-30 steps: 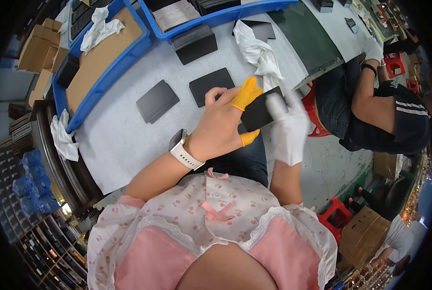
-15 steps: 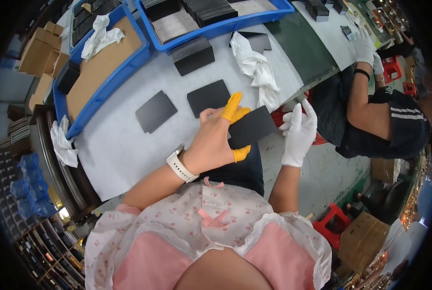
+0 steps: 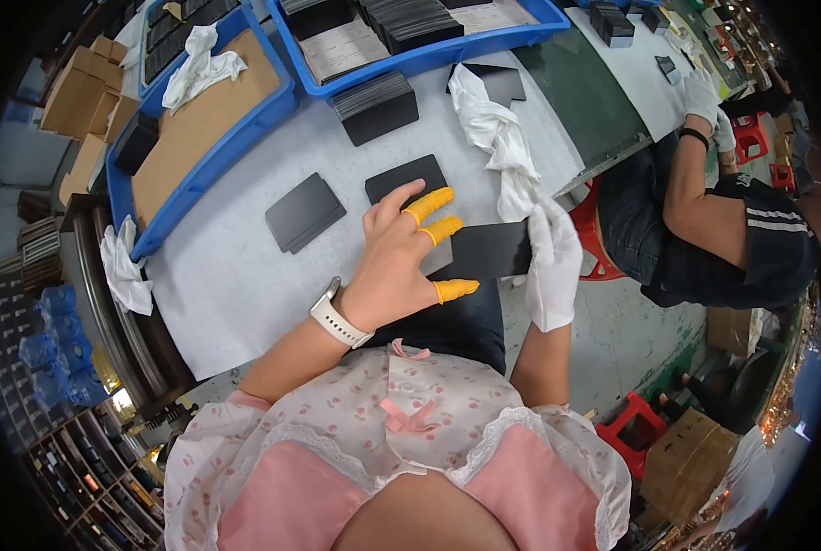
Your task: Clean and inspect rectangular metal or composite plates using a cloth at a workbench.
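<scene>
A flat black rectangular plate [image 3: 490,251] is held out over the table's near edge. My right hand [image 3: 554,271], in a white glove, grips it by its right end. Beside its left end is my left hand [image 3: 385,262], bare apart from yellow finger cots on the thumb and two fingers. Those fingers are spread apart around that end, and no grip shows. Just beyond the left hand lies another black plate [image 3: 408,176], partly covered by its fingers. To the left rests a small overlapping pile of dark plates [image 3: 305,213].
A row of black plates [image 3: 376,108] stands before a blue tray [image 3: 429,61] holding more. At left is a cardboard-lined blue tray [image 3: 210,138]. A white cloth [image 3: 495,129] lies near the table's right side. At right another person [image 3: 713,211] works, near a red stool [image 3: 633,432].
My right hand has closed on the plate's right end. The left hand's fingers have opened away from the plate, which has turned more level.
</scene>
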`<action>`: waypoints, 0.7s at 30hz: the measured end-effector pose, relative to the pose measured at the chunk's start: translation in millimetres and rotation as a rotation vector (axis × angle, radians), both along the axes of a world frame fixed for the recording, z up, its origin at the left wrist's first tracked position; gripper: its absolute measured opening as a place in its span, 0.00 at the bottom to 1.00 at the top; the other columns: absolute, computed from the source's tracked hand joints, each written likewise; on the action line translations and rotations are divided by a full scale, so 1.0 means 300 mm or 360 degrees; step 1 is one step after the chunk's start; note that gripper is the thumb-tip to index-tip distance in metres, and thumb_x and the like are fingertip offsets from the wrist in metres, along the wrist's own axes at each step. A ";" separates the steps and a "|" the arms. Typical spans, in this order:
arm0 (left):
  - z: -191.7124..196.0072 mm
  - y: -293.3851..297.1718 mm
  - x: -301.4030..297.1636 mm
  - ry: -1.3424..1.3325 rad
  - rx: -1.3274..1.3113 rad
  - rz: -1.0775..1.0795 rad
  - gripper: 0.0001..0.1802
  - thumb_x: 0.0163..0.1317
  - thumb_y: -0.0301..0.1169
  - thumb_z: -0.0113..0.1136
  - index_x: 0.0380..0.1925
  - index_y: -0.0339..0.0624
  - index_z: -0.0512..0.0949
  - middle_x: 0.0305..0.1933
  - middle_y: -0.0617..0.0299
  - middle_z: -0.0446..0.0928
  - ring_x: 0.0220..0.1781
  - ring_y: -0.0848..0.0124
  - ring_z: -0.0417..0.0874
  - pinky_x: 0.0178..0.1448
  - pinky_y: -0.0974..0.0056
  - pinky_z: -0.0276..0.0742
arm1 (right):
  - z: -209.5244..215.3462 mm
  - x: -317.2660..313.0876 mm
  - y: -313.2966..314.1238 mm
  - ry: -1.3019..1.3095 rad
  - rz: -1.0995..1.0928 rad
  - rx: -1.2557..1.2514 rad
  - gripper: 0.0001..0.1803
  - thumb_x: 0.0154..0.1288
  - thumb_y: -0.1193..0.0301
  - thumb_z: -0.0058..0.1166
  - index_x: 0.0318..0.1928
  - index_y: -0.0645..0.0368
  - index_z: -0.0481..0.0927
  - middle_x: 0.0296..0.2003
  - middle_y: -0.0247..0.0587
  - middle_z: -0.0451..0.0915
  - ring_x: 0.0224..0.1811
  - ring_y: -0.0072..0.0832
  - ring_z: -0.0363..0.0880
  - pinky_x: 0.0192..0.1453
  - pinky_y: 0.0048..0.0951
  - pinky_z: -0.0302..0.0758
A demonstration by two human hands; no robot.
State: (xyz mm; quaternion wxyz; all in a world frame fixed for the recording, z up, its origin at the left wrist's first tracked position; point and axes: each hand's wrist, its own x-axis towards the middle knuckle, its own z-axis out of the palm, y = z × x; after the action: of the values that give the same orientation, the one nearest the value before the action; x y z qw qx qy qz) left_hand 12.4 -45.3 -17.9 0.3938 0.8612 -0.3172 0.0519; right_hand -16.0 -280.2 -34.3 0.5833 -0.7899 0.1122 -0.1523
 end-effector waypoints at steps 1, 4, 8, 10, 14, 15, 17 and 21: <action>0.001 0.003 -0.003 0.0022 -0.0033 0.0014 0.35 0.45 0.46 0.88 0.51 0.36 0.89 0.72 0.51 0.78 0.81 0.46 0.65 0.78 0.42 0.57 | 0.066 0.010 0.015 0.0238 -0.0231 0.0267 0.20 0.87 0.71 0.50 0.70 0.66 0.76 0.54 0.45 0.86 0.50 0.23 0.86 0.46 0.25 0.82; 0.002 0.011 -0.009 0.0088 0.0012 0.0032 0.35 0.44 0.46 0.88 0.50 0.36 0.89 0.71 0.52 0.79 0.81 0.46 0.65 0.78 0.42 0.57 | 0.142 0.002 0.047 0.0406 -0.0319 0.0186 0.26 0.80 0.68 0.58 0.72 0.67 0.74 0.57 0.49 0.85 0.60 0.31 0.84 0.61 0.33 0.82; 0.026 -0.004 -0.013 0.0073 0.0082 -0.0049 0.35 0.44 0.46 0.88 0.49 0.36 0.89 0.70 0.52 0.80 0.80 0.46 0.66 0.78 0.42 0.56 | 0.089 -0.027 0.099 0.0030 0.0431 -0.0699 0.46 0.57 0.64 0.84 0.72 0.64 0.75 0.58 0.51 0.85 0.58 0.38 0.85 0.63 0.38 0.81; 0.028 0.003 -0.016 0.0098 0.0033 -0.0033 0.34 0.44 0.46 0.87 0.48 0.36 0.89 0.68 0.53 0.80 0.80 0.47 0.66 0.79 0.42 0.56 | 0.028 0.023 0.037 0.0397 -0.0043 0.0140 0.37 0.67 0.72 0.76 0.73 0.62 0.74 0.50 0.44 0.86 0.43 0.28 0.85 0.49 0.31 0.83; 0.044 0.021 -0.032 0.0143 0.0013 0.0009 0.34 0.45 0.46 0.87 0.49 0.36 0.89 0.67 0.54 0.80 0.80 0.47 0.67 0.79 0.41 0.56 | -0.047 0.012 -0.114 0.0107 -0.0478 -0.0087 0.28 0.78 0.82 0.59 0.75 0.62 0.74 0.49 0.41 0.87 0.31 0.17 0.78 0.34 0.21 0.79; 0.047 0.023 -0.030 0.0145 0.0012 0.0009 0.34 0.45 0.46 0.87 0.49 0.36 0.89 0.67 0.54 0.80 0.80 0.47 0.67 0.79 0.41 0.56 | -0.062 0.006 -0.124 0.0108 -0.0477 -0.0088 0.28 0.78 0.82 0.59 0.75 0.62 0.74 0.49 0.41 0.87 0.31 0.17 0.78 0.34 0.21 0.79; 0.056 0.017 -0.028 0.0110 0.0003 0.0026 0.33 0.46 0.47 0.87 0.48 0.36 0.89 0.67 0.54 0.81 0.79 0.47 0.67 0.79 0.42 0.56 | -0.069 -0.006 -0.136 0.0055 -0.0472 0.0043 0.26 0.81 0.79 0.55 0.76 0.62 0.73 0.49 0.42 0.89 0.27 0.14 0.78 0.30 0.19 0.77; 0.065 0.014 -0.031 0.0088 -0.0008 0.0032 0.33 0.46 0.47 0.87 0.48 0.35 0.89 0.66 0.53 0.81 0.79 0.48 0.68 0.79 0.42 0.56 | -0.062 -0.033 -0.124 0.0195 -0.0471 0.0108 0.22 0.82 0.81 0.52 0.73 0.63 0.74 0.50 0.44 0.87 0.29 0.16 0.78 0.32 0.20 0.78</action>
State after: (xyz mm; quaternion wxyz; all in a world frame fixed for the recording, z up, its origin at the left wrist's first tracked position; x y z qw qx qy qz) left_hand 3.0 -41.3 1.6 0.4040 0.8644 -0.2975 0.0327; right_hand -25.9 -317.4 -52.9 0.5729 -0.7524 0.2679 -0.1842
